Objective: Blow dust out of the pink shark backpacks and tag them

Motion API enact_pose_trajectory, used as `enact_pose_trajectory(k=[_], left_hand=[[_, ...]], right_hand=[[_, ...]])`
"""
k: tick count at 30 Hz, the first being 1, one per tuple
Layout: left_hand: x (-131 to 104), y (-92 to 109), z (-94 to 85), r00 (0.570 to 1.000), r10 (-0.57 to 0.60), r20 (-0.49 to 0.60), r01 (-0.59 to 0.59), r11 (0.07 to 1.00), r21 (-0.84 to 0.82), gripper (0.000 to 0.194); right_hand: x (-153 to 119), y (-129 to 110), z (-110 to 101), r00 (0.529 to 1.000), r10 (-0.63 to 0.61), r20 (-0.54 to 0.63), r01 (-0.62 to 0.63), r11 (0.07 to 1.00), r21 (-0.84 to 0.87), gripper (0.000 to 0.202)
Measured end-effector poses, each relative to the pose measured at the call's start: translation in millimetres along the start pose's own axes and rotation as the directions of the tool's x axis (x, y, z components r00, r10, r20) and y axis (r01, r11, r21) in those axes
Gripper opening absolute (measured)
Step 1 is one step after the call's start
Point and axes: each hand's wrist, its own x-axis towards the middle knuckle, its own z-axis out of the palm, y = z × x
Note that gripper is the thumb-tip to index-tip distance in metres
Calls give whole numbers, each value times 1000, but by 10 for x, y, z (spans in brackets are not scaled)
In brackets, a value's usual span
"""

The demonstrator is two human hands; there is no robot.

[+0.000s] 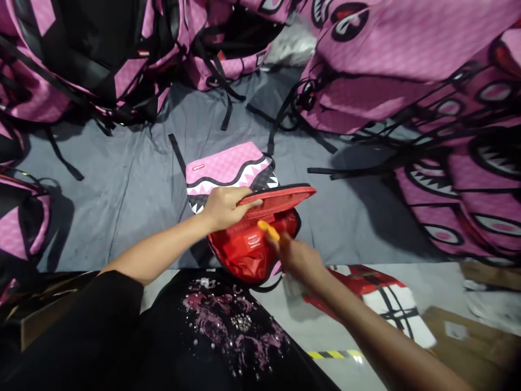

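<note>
Black shirt [240,353] is filling the bottom, its dull cloth carrying a pink print [207,312] and small shiny stones [241,323]. Just beyond, the bag [246,263] is lying open on the gray-cloth desk [134,174] and reaching over its near edge. Its mouth is forming a rounded shape, and its red lining [236,258] is looking smooth and creased, with a pale label [253,240] whose words are appearing too small to read. The left hand [223,208] is pinching the raised flap [283,199] between thumb and fingers. The right hand [296,258] is curling around an orange tool [268,231] above the opening; blur is hiding the tool's exact form. Behind the flap, a pink panel [228,163] with white zigzag teeth is lying partly covered, and the view is not showing whether it is belonging to the same bag. Farther back, padded pink-and-black backpacks [407,43] are crowding the desk, flat straps [227,111] trailing from them, while the borders of the view are cutting several off. At lower right, a brown carton [468,339] is showing only partly.
</note>
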Motion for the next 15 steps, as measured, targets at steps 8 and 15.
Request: enact_pose_trajectory(k=[8,15], left_hand=[[-167,-134,-169,933,-292,-211,294,956,-25,45],[-137,-287,-63,940,-282,-193,264,958,-114,45]], right_hand=[[606,12,-236,882,459,-105,-428,875,227,50],[-496,122,549,878,367,307,-474,580,662,33]])
